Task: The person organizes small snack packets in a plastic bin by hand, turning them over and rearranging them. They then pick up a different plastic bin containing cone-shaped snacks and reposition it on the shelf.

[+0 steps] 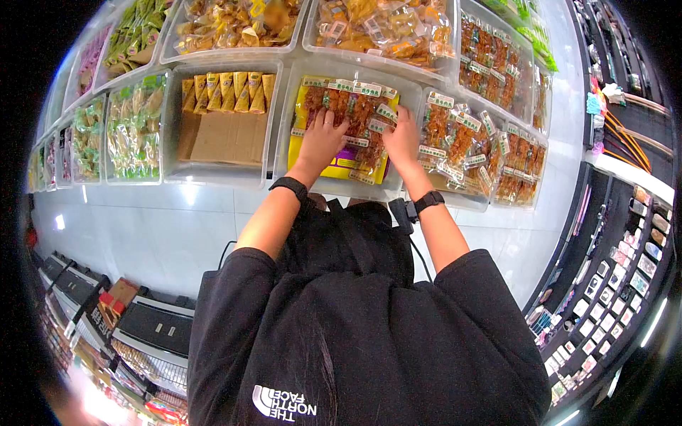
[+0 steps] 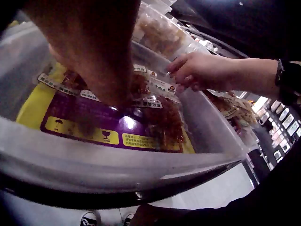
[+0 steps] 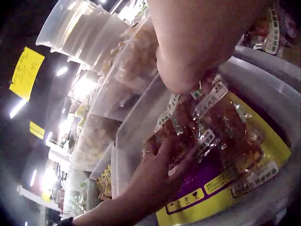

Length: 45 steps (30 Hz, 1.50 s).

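Observation:
Clear packets of reddish-brown snack strips (image 1: 348,103) with white-and-green labels lie over a yellow and purple printed bag (image 1: 339,162) in a translucent plastic bin (image 1: 285,121). My left hand (image 1: 325,138) reaches in from the near side, its fingers extended and resting on the packets at the left. At the bin's right side my right hand (image 1: 403,138) has its fingers curled and pinches the end of a snack packet (image 3: 211,101). In the left wrist view the right hand (image 2: 202,70) is just inside the bin's right wall, while the left fingertips are hidden.
Left of this bin stands another bin with yellow cone-shaped packs (image 1: 234,92) and a bare cardboard piece (image 1: 231,138). To the right, a bin holds more labelled snack packets (image 1: 455,142). Further bins of wrapped snacks (image 1: 376,28) run along the back. Display racks (image 1: 618,284) stand at far right.

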Available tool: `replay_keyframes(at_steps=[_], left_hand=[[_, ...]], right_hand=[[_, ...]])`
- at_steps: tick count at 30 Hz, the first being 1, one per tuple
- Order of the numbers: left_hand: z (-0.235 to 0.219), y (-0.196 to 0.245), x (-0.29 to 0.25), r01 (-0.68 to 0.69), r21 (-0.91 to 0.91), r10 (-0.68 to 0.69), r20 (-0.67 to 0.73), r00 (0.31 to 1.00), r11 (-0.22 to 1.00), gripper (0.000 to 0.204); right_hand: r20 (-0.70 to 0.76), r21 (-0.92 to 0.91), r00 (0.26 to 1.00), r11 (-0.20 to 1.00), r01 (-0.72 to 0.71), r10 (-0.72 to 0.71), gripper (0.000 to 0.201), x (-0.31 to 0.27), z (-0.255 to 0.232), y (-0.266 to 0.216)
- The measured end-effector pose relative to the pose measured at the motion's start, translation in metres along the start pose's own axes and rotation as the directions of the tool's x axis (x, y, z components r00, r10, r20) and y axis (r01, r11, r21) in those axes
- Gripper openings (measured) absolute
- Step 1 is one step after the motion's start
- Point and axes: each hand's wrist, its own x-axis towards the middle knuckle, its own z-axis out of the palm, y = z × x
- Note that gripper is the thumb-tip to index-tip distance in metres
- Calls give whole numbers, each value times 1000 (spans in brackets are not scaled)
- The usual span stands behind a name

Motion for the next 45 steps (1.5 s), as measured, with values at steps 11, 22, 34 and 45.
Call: replay_keyframes(at_steps=[11, 22, 34, 45], left_hand=[[-3, 2, 1, 50, -40, -47, 72, 996, 998, 47], [3, 2, 0, 31, -6, -31, 26, 999, 1000, 44], [2, 4, 3, 51, 2, -51, 44, 998, 999, 41], [2, 3, 3, 47, -9, -46, 63, 997, 999, 36]], right_hand=[[329, -187, 943, 982, 25, 39, 38, 32, 12, 15], [476, -366, 861, 930, 8, 180, 58, 24, 18, 1], [331, -381, 939, 923, 49, 87, 46, 11, -21, -25], [143, -399, 989, 917, 30, 30, 19, 13, -55, -45]])
